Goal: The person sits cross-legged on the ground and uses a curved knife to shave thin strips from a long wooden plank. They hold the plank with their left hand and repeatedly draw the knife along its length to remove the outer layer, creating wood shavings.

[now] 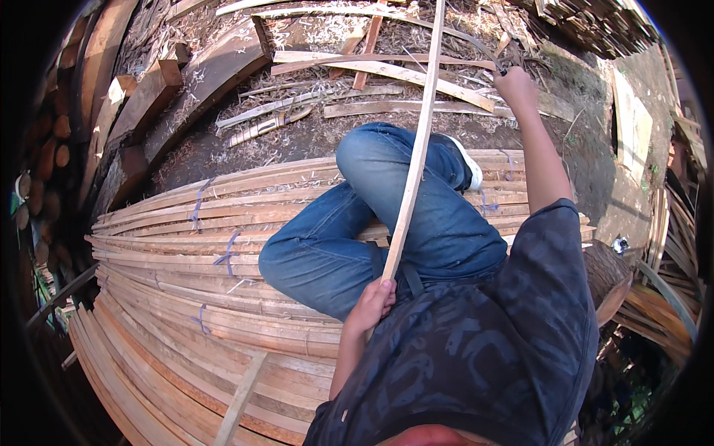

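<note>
I sit on a pile of bundled thin wooden slats (171, 297), my legs in blue jeans (357, 223) folded over it. My left hand (372, 301) grips the near end of a long pale wooden strip (415, 149) that runs up and away past my knee. My right hand (515, 83) is stretched out far ahead, shut on the handle of a dark curved blade (476, 46) that reaches leftward toward the strip. The blade's tip is hard to make out against the shavings.
Loose slats and wood shavings (372, 74) litter the dirt ahead. Heavy timber offcuts (149, 97) and stacked logs (52, 149) lie at the left. More stacked strips (595, 22) stand at the top right, and a log stump (606, 275) sits at my right.
</note>
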`<state>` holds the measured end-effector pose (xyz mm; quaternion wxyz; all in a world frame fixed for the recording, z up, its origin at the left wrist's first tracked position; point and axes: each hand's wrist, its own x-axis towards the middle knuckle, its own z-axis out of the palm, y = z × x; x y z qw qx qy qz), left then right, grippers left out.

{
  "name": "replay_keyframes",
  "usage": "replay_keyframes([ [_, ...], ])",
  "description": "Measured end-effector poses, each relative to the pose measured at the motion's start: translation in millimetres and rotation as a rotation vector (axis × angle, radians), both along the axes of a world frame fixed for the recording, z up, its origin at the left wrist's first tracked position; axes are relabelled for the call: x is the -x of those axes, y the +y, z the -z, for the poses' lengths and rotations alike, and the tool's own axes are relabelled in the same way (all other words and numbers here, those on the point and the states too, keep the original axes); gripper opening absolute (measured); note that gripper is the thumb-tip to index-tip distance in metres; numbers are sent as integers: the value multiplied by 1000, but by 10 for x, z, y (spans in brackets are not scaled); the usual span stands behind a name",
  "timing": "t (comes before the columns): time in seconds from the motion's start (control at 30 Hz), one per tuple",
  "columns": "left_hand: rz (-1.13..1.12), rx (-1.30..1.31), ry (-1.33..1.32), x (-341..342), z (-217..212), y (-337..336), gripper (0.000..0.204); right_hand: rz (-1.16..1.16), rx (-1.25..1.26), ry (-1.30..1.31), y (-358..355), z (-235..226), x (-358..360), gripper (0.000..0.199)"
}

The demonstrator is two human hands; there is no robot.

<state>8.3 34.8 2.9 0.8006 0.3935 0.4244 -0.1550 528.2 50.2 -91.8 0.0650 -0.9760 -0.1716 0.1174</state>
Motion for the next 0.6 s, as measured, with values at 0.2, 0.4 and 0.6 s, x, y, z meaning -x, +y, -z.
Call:
replay_keyframes([
  [0.2, -54, 312, -91, 67, 84, 167, 64, -350, -260, -23, -536, 18, 1219, 27],
  [0.4, -60, 372, -103, 35, 101, 221, 64, -677, -214, 116, -403, -458, 1846, 15],
  [0.6, -91, 151, 31, -69, -62, 75, 49, -678, -211, 104, -387, -591, 1949, 18],
])
